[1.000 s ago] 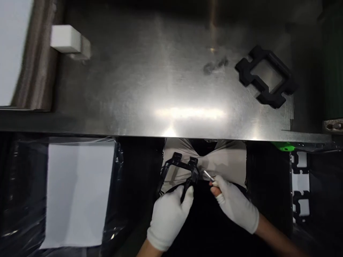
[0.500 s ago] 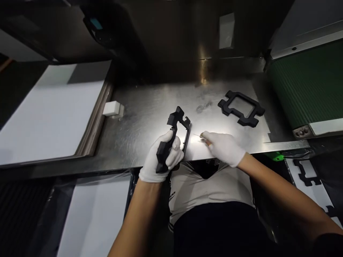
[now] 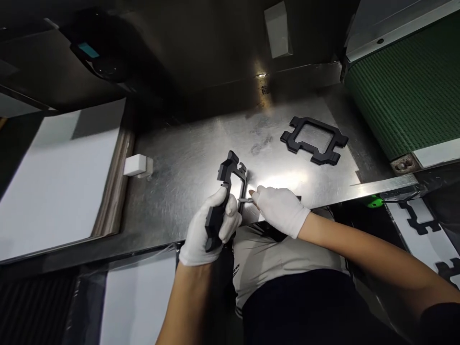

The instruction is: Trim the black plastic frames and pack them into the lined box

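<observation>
My left hand (image 3: 208, 230), in a white glove, grips a black plastic frame (image 3: 230, 179) by its near end and holds it upright over the steel table (image 3: 179, 172). My right hand (image 3: 280, 208), also gloved, pinches a thin metal blade (image 3: 245, 200) whose tip touches the frame's right edge. A second black frame (image 3: 314, 140) lies flat on the table at the far right, apart from both hands.
A small white block (image 3: 134, 165) sits at the table's left. A stack of white sheets (image 3: 53, 177) lies to the left, more white sheet (image 3: 140, 302) below the table edge. A green conveyor belt (image 3: 406, 91) runs at the right, with black frames (image 3: 419, 218) on a white surface beneath it.
Both hands rose from my lap to above the table with the frame. Over the last half second my right hand brought the blade to the frame's edge.
</observation>
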A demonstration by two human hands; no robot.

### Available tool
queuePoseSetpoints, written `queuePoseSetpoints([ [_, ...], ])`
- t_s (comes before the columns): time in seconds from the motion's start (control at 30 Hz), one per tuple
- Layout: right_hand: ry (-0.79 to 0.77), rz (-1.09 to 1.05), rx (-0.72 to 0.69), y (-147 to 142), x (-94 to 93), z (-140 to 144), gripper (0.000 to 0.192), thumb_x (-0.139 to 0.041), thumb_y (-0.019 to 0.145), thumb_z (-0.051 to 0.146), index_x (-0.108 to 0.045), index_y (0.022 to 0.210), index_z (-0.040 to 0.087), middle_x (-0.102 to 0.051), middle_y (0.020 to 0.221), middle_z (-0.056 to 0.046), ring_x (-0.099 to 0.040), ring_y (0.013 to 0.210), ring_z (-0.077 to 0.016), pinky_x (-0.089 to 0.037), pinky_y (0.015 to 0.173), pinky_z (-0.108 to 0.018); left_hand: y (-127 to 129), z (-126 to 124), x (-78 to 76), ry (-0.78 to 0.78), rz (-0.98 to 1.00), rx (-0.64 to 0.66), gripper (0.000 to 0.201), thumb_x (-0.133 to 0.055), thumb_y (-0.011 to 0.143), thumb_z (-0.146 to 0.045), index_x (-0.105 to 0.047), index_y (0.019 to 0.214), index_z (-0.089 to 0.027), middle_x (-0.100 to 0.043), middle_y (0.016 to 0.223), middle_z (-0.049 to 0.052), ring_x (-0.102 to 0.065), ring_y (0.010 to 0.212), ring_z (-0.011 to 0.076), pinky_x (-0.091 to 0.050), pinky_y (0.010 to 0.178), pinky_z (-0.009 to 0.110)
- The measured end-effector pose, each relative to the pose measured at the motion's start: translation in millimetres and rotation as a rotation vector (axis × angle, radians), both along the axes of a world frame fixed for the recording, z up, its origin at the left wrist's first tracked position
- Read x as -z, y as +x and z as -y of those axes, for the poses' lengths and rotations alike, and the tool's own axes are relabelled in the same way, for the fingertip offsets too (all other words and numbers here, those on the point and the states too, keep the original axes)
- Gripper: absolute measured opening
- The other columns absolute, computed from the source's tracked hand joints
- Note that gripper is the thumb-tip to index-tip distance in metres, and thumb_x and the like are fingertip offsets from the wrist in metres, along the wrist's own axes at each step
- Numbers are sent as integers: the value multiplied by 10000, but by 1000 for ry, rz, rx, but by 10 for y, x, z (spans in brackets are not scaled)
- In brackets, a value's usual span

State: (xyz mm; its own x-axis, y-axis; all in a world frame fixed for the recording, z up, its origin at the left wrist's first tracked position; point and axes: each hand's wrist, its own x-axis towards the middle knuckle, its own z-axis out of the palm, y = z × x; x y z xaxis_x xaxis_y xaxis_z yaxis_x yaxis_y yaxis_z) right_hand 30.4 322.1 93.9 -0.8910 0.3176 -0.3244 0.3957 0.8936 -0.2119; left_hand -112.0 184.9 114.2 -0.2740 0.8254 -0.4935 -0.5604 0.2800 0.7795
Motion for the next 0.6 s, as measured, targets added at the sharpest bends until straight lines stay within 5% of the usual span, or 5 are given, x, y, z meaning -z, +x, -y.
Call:
queuePoseSetpoints([
  [0.23,68,-21,201,170,-58,-156,526,-240,1300,195,-725,1485,106,-777,1313,-179,-820,1079,-261,-608,827,-304,-36,15,36,56,33,-10,576,-650,1178,-592,-609,738,-222,-406,388,-65,-339,361,103,-335,470,241],
  [0.4,-25,-230,318,110,27,-238,391,-605,1213,207,-713,1562,68,-733,1532,-262,-728,1380,-389,-628,1141,-506,-31,214,221,249,111,-106,614,-544,1213,-540,-403,683,-265,-235,354,-113,-212,296,94,-342,481,263],
  [0.5,-513,-498,398,134,2,-148,473,-650,1196,312,-669,1633,134,-742,1579,-218,-726,1432,-345,-600,1232,-525,133,540,402,356,117,-96,702,-507,1185,-731,-296,675,-297,-113,330,-136,-173,238,109,-336,439,300],
  [0.6,-1182,-404,356,272,-61,61,459,-626,1198,557,-779,1379,164,-855,1276,-149,-836,1036,-258,-682,1008,-432,343,976,464,327,81,-41,676,-571,1101,-859,-473,732,-301,-346,372,-98,-427,305,164,-449,501,339],
])
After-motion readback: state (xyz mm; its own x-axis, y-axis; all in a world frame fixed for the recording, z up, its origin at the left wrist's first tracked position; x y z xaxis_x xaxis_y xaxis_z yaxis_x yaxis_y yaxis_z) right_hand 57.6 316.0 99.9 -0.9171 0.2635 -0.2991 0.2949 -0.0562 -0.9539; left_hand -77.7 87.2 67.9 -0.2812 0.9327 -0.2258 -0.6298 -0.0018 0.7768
